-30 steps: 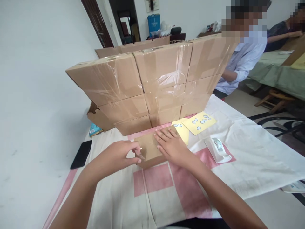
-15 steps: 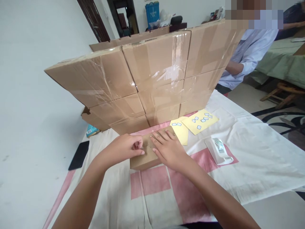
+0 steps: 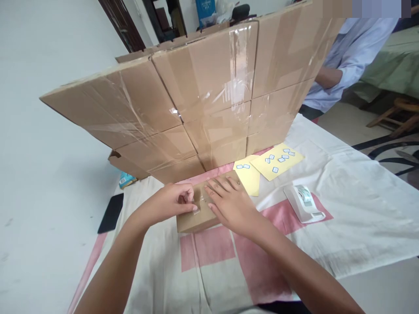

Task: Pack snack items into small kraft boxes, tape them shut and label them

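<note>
On top of the small box (image 3: 193, 226), the right hand (image 3: 231, 200) lies flat, fingers spread, grasping nothing. Above the box's left part, the left hand (image 3: 181, 200) is curled; whether it grips the clear tape (image 3: 197, 212) by its thumb, I cannot tell. The box rests upon the surface (image 3: 366, 218); steady, even pressure should prevent sliding, and slow fingers should prevent wrinkled tape.

One small box (image 3: 191, 223), two yellow sheets (image 3: 278, 164), one tape dispenser (image 3: 301, 203), one black phone (image 3: 111, 213).
</note>
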Demonstrator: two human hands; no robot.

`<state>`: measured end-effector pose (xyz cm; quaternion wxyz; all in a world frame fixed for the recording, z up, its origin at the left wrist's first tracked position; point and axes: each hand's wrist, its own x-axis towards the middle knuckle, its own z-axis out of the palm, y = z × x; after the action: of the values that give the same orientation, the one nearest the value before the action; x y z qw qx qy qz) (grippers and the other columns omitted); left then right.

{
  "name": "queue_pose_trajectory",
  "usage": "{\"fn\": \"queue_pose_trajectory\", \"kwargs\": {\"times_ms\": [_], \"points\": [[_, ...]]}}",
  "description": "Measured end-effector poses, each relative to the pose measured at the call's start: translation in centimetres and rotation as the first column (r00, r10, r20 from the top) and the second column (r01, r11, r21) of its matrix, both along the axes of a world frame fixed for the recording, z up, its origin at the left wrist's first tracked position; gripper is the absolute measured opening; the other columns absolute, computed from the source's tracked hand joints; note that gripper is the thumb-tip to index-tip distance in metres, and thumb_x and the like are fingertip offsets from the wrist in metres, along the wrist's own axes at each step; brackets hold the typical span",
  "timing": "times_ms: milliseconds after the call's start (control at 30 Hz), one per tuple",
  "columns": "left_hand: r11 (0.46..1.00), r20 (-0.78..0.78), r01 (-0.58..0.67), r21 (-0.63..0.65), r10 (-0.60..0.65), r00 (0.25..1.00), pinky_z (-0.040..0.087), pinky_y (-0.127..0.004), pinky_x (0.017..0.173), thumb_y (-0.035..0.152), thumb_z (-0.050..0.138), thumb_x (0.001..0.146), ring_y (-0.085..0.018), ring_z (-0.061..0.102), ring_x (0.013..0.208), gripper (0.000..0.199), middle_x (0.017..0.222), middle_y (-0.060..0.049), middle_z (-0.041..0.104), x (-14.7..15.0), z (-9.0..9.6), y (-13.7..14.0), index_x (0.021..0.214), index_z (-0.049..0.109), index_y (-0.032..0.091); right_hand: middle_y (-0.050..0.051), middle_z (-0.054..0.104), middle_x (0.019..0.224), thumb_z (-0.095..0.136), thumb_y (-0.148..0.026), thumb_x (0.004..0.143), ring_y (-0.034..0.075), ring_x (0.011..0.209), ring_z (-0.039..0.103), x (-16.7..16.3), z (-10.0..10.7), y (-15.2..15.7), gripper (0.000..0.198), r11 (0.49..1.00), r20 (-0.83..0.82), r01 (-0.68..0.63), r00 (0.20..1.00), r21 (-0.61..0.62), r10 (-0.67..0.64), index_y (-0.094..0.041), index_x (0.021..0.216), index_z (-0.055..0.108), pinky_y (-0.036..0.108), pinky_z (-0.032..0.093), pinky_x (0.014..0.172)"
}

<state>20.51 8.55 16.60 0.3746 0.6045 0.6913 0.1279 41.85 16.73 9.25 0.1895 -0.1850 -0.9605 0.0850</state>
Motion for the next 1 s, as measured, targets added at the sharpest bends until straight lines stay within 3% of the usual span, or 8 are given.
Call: {"fn": "queue_pose_trajectory", "kwargs": {"times_ms": [133, 333, 433, 533, 633, 733, 900, 1000], "points": [[0.999, -0.121, 0.036, 0.001, -0.036, 0.992, 0.038, -0.028, 0.062, 0.041, 0.066, 0.082, -0.016, 0.057, 0.071, 0.025, 0.075, 0.005, 0.062, 0.5, -0.3, 0.1, 0.075, 0.05, 0.023, 0.014, 0.054, 0.151, 0.039, -0.034, 0.106, 0.033, 0.139, 0.045, 0.0, 0.0, 0.0, 0.046, 1.0, 0.0, 0.0, 1.0, -0.001, 0.0, -0.013, 0.143, 0.056, 0.053, 0.033, 0.115], [0.999, -0.326, -0.023, -0.028, 0.013, 0.945, 0.035, -0.031, 0.063, 0.046, 0.067, 0.081, -0.02, 0.061, 0.075, 0.022, 0.075, 0.006, 0.065, 0.9, -0.1, -0.3, 0.089, 0.057, 0.028, 0.013, 0.054, 0.152, 0.038, -0.034, 0.106, 0.033, 0.138, 0.046, 0.0, 0.1, -0.1, 0.047, 1.0, 0.02, 0.004, 1.0, 0.013, -0.004, -0.011, 0.142, 0.057, 0.052, 0.032, 0.115], [0.998, -0.401, -0.053, -0.02, 0.041, 0.915, 0.037, -0.032, 0.063, 0.059, 0.07, 0.078, -0.022, 0.062, 0.076, 0.043, 0.081, 0.004, 0.066, 0.4, -0.3, -0.4, 0.105, 0.057, 0.028, 0.013, 0.053, 0.152, 0.04, -0.035, 0.105, 0.033, 0.138, 0.046, 0.0, 0.1, -0.1, 0.046, 1.0, 0.017, 0.008, 1.0, 0.009, -0.008, -0.011, 0.142, 0.056, 0.053, 0.032, 0.116], [0.992, -0.448, -0.038, 0.121, 0.089, 0.889, 0.045, -0.038, 0.082, 0.067, 0.074, 0.072, -0.03, 0.061, 0.106, 0.071, 0.117, -0.004, 0.066, -0.5, -1.2, -0.2, 0.127, 0.053, 0.027, 0.013, 0.053, 0.152, 0.039, -0.035, 0.106, 0.033, 0.139, 0.045, 0.0, 0.1, -0.1, 0.046, 1.0, 0.017, 0.001, 1.0, 0.008, -0.001, -0.012, 0.141, 0.057, 0.053, 0.032, 0.116], [0.983, -0.25, -0.059, 0.171, 0.101, 0.963, 0.042, -0.043, 0.103, 0.062, 0.065, 0.084, -0.032, 0.051, 0.129, 0.065, 0.142, -0.007, 0.056, -1.3, -2.8, -0.1, 0.137, 0.05, 0.028, 0.014, 0.053, 0.152, 0.039, -0.035, 0.106, 0.034, 0.138, 0.046, 0.0, 0.1, -0.2, 0.046, 1.0, 0.012, 0.01, 1.0, 0.015, -0.011, -0.012, 0.141, 0.057, 0.053, 0.032, 0.116], [0.987, 0.018, -0.092, 0.13, 0.091, 0.996, 0.042, -0.04, 0.106, 0.058, 0.057, 0.092, -0.027, 0.056, 0.125, 0.046, 0.136, -0.006, 0.061, -1.4, -4.6, -0.2, 0.126, 0.06, 0.026, 0.014, 0.055, 0.15, 0.041, -0.034, 0.105, 0.034, 0.138, 0.046, 0.0, 0.1, -0.3, 0.045, 0.999, 0.001, 0.021, 1.0, 0.024, -0.021, -0.011, 0.139, 0.058, 0.053, 0.033, 0.115], [0.933, 0.038, -0.224, 0.281, 0.222, 0.974, 0.04, -0.047, 0.111, 0.061, 0.054, 0.092, -0.028, 0.057, 0.12, 0.046, 0.124, -0.007, 0.064, -1.3, -7.1, -0.7, 0.117, 0.066, 0.025, 0.014, 0.056, 0.149, 0.043, -0.036, 0.105, 0.034, 0.137, 0.046, -0.2, -0.3, -0.4, 0.044, 0.999, -0.022, 0.011, 1.0, 0.032, -0.01, -0.01, 0.137, 0.058, 0.054, 0.035, 0.113], [0.916, 0.044, -0.243, 0.318, 0.242, 0.969, 0.043, -0.049, 0.11, 0.066, 0.056, 0.087, -0.029, 0.059, 0.117, 0.049, 0.12, -0.006, 0.065, -1.5, -8.5, -0.8, 0.113, 0.069, 0.026, 0.015, 0.057, 0.148, 0.044, -0.036, 0.104, 0.033, 0.137, 0.045, 0.2, -0.2, -1.0, 0.043, 0.999, -0.052, 0.023, 0.998, 0.042, -0.02, -0.01, 0.135, 0.059, 0.054, 0.034, 0.114]]}}
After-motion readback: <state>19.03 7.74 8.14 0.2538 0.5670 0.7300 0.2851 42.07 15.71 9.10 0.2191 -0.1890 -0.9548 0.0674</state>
